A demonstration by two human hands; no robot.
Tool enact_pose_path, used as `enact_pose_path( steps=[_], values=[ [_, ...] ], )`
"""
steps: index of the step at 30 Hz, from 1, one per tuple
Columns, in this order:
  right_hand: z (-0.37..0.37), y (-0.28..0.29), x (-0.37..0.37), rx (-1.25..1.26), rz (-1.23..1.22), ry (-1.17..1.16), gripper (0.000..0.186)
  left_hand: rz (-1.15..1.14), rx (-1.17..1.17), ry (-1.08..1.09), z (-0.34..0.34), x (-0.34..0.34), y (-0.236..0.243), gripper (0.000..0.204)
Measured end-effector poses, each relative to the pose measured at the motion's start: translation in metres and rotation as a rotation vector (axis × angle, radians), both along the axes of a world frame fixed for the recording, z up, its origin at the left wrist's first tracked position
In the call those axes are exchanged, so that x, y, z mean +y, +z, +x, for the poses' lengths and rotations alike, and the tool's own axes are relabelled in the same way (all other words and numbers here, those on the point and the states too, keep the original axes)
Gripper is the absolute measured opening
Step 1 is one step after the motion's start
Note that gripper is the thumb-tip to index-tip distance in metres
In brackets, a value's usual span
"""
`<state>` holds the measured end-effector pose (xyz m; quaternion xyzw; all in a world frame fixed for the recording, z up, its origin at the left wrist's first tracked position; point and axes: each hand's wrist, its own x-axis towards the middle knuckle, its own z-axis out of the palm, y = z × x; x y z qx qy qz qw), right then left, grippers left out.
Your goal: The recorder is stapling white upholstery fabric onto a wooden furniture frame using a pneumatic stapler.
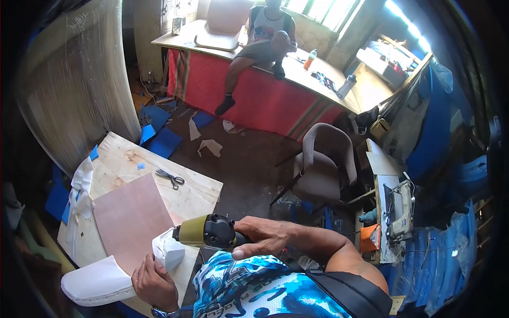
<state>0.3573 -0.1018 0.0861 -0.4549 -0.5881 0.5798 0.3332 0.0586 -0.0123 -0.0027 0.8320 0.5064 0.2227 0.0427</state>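
Note:
My left hand point(154, 282) is closed on a curved piece covered in white material point(98, 281), fingers over its edge. A row of small marks runs along the lower rim of that piece. Its other end point(168, 250) rises beside my fingers, the material bunched there. My right hand point(264, 236) is wrapped round the handle of an olive and black staple gun point(204, 231). The gun lies sideways, its nose at the top of the raised white end; whether they touch I cannot tell. A flat pinkish-brown board point(132, 214) lies beneath, on the wooden table point(119, 151).
Black scissors point(170, 178) lie on the table, with white scraps point(82, 185) at its left edge. A grey chair point(323, 169) stands ahead to the right, near a sewing machine point(398, 209). Blue and white offcuts litter the floor. A person point(262, 32) sits on the far red-draped table point(254, 100).

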Motion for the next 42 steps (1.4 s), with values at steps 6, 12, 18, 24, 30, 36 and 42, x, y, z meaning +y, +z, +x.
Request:
enact_pose_path(
  steps=[6, 12, 18, 24, 30, 36, 42],
  values=[
    [-0.039, -0.029, -0.03, -0.067, 0.116, -0.102, 0.065, -0.029, 0.002, -0.01, -0.013, -0.01, 0.006, 0.037],
    [-0.052, -0.06, -0.047, 0.038, 0.001, -0.143, 0.033, 0.06, -0.045, 0.067, -0.012, -0.016, 0.001, 0.037],
    [-0.054, -0.054, -0.05, 0.098, -0.036, -0.283, 0.044, 0.063, -0.151, -0.016, 0.002, -0.001, 0.009, 0.032],
    [-0.05, -0.073, -0.046, 0.133, -0.042, -0.194, 0.057, 0.156, -0.114, 0.002, -0.004, -0.005, -0.005, 0.034],
    [-0.065, -0.066, -0.039, 0.127, -0.023, -0.195, 0.055, 0.144, -0.078, -0.006, -0.012, -0.007, -0.006, 0.034],
    [-0.065, -0.049, -0.024, -0.106, 0.062, 0.037, 0.052, 0.178, -0.094, 0.004, -0.013, -0.006, -0.012, 0.035],
    [-0.088, -0.042, -0.035, -0.071, 0.093, -0.243, 0.033, 0.085, -0.382, -0.054, -0.021, -0.002, 0.0, 0.036]
  ],
)
